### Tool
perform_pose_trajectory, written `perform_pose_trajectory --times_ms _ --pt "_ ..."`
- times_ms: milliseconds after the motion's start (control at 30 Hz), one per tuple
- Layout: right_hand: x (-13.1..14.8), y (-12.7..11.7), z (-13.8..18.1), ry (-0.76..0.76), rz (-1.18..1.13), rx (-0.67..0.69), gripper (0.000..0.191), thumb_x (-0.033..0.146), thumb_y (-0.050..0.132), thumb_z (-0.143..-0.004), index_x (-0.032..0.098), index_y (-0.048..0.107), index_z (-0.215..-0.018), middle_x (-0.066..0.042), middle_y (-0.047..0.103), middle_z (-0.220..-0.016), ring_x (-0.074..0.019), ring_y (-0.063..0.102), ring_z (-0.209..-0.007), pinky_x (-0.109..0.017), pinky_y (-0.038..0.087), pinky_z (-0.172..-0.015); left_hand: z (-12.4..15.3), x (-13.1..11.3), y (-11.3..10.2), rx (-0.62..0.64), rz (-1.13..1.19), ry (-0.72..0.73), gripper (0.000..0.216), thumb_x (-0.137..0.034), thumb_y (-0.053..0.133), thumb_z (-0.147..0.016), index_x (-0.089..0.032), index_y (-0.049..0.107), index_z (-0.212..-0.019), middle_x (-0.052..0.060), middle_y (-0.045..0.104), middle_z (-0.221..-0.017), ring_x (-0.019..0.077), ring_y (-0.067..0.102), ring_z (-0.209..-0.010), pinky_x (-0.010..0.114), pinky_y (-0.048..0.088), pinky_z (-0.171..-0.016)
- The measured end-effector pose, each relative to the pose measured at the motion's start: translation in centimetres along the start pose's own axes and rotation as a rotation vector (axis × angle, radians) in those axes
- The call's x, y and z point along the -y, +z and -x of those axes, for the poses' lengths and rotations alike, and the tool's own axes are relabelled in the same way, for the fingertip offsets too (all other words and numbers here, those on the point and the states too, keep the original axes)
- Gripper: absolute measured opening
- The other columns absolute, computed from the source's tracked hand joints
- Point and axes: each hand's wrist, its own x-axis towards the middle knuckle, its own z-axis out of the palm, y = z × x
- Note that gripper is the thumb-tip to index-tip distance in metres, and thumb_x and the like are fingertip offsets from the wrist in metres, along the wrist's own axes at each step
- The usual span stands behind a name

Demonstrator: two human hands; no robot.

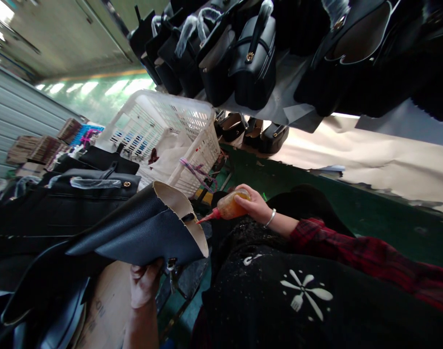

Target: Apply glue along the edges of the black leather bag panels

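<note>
My right hand (pixel 255 206) is wrapped round a squeeze bottle (pixel 230 204) of amber liquid with a red nozzle. The nozzle's tip points left and is at the cut edge of a black leather bag body (pixel 152 230); whether it touches cannot be made out. The bag body lies on its side, its open mouth and pale inner lining facing right. From below, my left hand (pixel 144 281) grips the bag body, with the fingers partly hidden beneath it. A small metal fitting (pixel 171 264) hangs at the bag's lower edge, near my left hand.
A white plastic basket (pixel 206 121) with pale wrapping inside stands beyond the bag body. Black handbags (pixel 93 186) are piled at left. More finished bags (pixel 255 58) line a shelf above, with brown paper (pixel 316 145) below. Cardboard (pixel 108 305) lies at lower left.
</note>
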Motion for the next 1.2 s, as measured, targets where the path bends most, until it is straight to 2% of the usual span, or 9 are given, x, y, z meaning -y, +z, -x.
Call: perform_pose_trajectory --times_ms 133,300,500,700,900,1033,1200 --pt "-0.9 1.2 0.1 0.018 -0.014 -0.012 0.056 0.072 0.075 -0.067 0.023 0.057 -0.086 0.002 0.057 -0.071 -0.0159 0.053 -0.065 -0.029 0.047 -0.061 0.0 0.2 -0.2 0.011 0.003 -0.002 0.026 -0.020 0.082 -0.044 -0.021 0.056 -0.043 -0.003 0.047 -0.046 0.0117 0.043 -0.050 0.022 0.042 -0.047" --pt "-2.3 0.8 0.2 0.058 -0.112 -0.154 0.057 0.074 0.075 -0.067 0.023 0.057 -0.085 0.003 0.055 -0.068 -0.0161 0.052 -0.061 -0.031 0.046 -0.060 -0.1 0.4 -0.3 0.010 0.006 -0.011 0.022 -0.019 0.081 -0.043 -0.021 0.060 -0.045 -0.002 0.052 -0.050 0.0124 0.045 -0.051 0.024 0.044 -0.049" --pt "-2.9 0.7 0.6 0.117 -0.181 -0.043 0.056 0.071 0.080 -0.066 0.022 0.060 -0.085 0.000 0.060 -0.072 -0.0185 0.057 -0.067 -0.034 0.050 -0.066 -0.1 0.5 -0.2 -0.017 0.020 -0.008 0.029 -0.019 0.082 -0.043 -0.020 0.053 -0.041 -0.005 0.046 -0.046 0.0093 0.040 -0.046 0.021 0.039 -0.044" --pt "-3.6 0.7 -0.2 0.125 -0.322 -0.150 0.050 0.068 0.084 -0.064 0.026 0.063 -0.081 0.000 0.061 -0.073 -0.0202 0.057 -0.069 -0.038 0.050 -0.070 -0.2 0.8 -0.3 -0.012 0.041 -0.008 0.019 -0.020 0.084 -0.042 -0.022 0.066 -0.050 -0.003 0.058 -0.053 0.0129 0.052 -0.052 0.023 0.047 -0.050" --pt "-4.4 1.5 -1.0 0.182 -0.353 -0.071 0.054 0.068 0.088 -0.058 0.024 0.066 -0.080 0.000 0.062 -0.072 -0.0185 0.055 -0.068 -0.035 0.046 -0.067 -0.2 0.5 0.1 -0.023 0.041 -0.007 0.018 -0.018 0.083 -0.040 -0.022 0.067 -0.048 -0.002 0.059 -0.052 0.0129 0.051 -0.053 0.023 0.049 -0.052" --pt "-4.9 1.3 -0.1 0.258 -0.362 -0.015 0.055 0.066 0.089 -0.056 0.021 0.065 -0.078 0.000 0.063 -0.072 -0.0183 0.057 -0.068 -0.034 0.045 -0.066 -0.1 0.2 0.1 -0.031 0.023 -0.019 0.020 -0.018 0.083 -0.040 -0.021 0.064 -0.044 -0.003 0.056 -0.048 0.0113 0.048 -0.048 0.021 0.045 -0.046" --pt "-4.8 0.3 1.3 0.349 -0.365 0.099 0.054 0.062 0.090 -0.057 0.019 0.066 -0.080 -0.001 0.066 -0.075 -0.0182 0.060 -0.070 -0.032 0.047 -0.068 -0.3 0.5 -0.2 -0.033 0.026 -0.025 0.018 -0.018 0.083 -0.039 -0.023 0.070 -0.050 -0.002 0.063 -0.055 0.0129 0.053 -0.054 0.021 0.050 -0.052"
